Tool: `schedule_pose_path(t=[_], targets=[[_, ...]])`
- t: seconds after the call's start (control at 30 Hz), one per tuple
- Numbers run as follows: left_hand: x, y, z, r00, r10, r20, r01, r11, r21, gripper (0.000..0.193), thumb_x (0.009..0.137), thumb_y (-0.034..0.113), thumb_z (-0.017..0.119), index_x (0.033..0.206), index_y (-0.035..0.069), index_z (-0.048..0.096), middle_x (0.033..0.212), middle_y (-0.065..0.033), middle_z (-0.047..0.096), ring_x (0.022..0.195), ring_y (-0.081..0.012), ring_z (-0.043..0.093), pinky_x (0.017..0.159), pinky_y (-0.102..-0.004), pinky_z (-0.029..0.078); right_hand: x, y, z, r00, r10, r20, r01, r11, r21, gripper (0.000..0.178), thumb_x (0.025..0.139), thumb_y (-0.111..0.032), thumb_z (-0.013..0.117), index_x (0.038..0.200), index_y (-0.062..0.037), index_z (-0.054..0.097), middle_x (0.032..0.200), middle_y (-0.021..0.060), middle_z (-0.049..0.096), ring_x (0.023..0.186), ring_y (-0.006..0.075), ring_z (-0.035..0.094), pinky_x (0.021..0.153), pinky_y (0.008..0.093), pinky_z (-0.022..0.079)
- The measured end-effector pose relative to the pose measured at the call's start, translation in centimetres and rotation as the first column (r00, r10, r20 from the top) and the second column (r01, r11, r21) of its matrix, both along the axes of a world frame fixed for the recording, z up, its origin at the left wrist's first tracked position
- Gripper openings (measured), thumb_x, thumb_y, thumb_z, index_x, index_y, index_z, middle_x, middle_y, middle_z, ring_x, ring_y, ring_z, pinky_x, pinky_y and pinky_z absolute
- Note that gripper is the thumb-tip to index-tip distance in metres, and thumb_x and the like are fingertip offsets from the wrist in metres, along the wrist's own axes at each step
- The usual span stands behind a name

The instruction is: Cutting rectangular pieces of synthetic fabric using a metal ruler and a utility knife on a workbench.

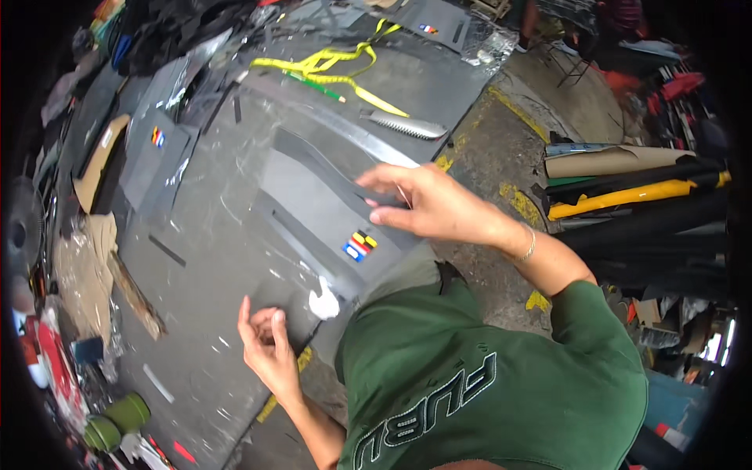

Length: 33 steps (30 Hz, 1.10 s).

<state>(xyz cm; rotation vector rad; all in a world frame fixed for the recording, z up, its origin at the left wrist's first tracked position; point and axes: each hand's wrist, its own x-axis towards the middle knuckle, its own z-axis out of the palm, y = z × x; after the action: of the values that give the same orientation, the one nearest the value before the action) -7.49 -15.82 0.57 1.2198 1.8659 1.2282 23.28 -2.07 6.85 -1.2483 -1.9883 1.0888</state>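
Note:
A flat dark-grey panel (305, 188) lies in front of me on the table. A small multicoloured label (360, 245) sits near its right end, and a dark curved strip (313, 157) runs along its far side. My right hand (411, 202) hovers at the panel's far right edge, thumb and fingers apart, with nothing plainly held. My left hand (270, 345) is over the near part of the table, fingers spread and holding nothing. Between that hand and the panel's near corner is a small white piece (323, 301), its kind unclear.
Beyond the panel lie a metal ruler (384, 147), a silver-handled cutter (407, 125), a yellow measuring tape (313, 69) and a green pencil (321, 88). Another labelled grey panel (157, 164) is at left. A green cylinder (117, 421) stands near left; rolls of material (627, 196) lie at right.

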Motion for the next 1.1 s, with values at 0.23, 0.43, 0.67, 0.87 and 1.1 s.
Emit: schedule_pose_path(t=[0.23,0.43,0.67,0.87,1.1], targets=[[1.3,1.2,-1.8,0.954,0.034,-0.297,-0.009,0.996,0.087,0.042,0.095,0.01,0.075,0.134,0.0,0.063,0.109,-0.0118,0.072,0.095,-0.0219,0.062,0.084,-0.0353,0.05,6.7,13.6,7.5,0.969,-0.205,-0.137,0.245,0.866,0.436,0.05,0.087,-0.026,0.084,0.128,-0.002,0.067,0.105,0.006,0.072,0.099,0.0125,0.066,0.087,0.0279,0.055],[1.6,1.6,-1.5,0.923,0.049,-0.381,-0.022,0.997,0.074,0.042,0.094,0.011,0.076,0.133,0.0,0.065,0.107,-0.0103,0.072,0.092,-0.0203,0.062,0.08,-0.034,0.049,16.3,25.5,11.9,0.807,-0.252,-0.534,0.478,0.81,0.339,0.042,0.088,-0.003,0.072,0.128,0.0031,0.063,0.101,0.0047,0.073,0.085,0.0117,0.067,0.075,0.0265,0.055],[2.1,1.9,-1.3,0.907,0.048,-0.418,-0.043,0.999,0.02,0.04,0.095,0.012,0.076,0.132,0.0,0.065,0.108,-0.0091,0.071,0.092,-0.0191,0.061,0.077,-0.0318,0.049,30.4,33.0,-0.6,0.711,-0.653,-0.259,0.698,0.699,0.153,0.07,0.08,-0.042,0.09,0.128,0.0037,0.065,0.1,0.0078,0.07,0.091,0.0153,0.066,0.078,0.0293,0.057],[-0.6,2.0,-0.6,0.979,0.012,-0.204,-0.032,0.995,-0.097,0.037,0.099,0.014,0.074,0.131,-0.002,0.065,0.102,-0.0059,0.072,0.086,-0.0106,0.061,0.075,-0.0269,0.05,32.6,28.7,-9.3,0.472,-0.881,-0.023,0.837,0.44,0.325,0.061,0.079,-0.038,0.088,0.117,0.0072,0.07,0.096,0.0129,0.078,0.089,0.0208,0.072,0.08,0.0349,0.056],[-7.5,10.0,2.6,0.941,-0.148,-0.306,0.135,0.989,-0.063,0.036,0.104,0.018,0.069,0.132,-0.003,0.064,0.1,-0.002,0.068,0.092,-0.01,0.062,0.086,-0.0253,0.051,18.7,17.6,-5.5,0.907,-0.416,0.059,0.388,0.883,0.264,0.028,0.098,-0.03,0.074,0.112,-0.0062,0.075,0.101,0.0039,0.074,0.09,0.0124,0.068,0.083,0.0309,0.057]])
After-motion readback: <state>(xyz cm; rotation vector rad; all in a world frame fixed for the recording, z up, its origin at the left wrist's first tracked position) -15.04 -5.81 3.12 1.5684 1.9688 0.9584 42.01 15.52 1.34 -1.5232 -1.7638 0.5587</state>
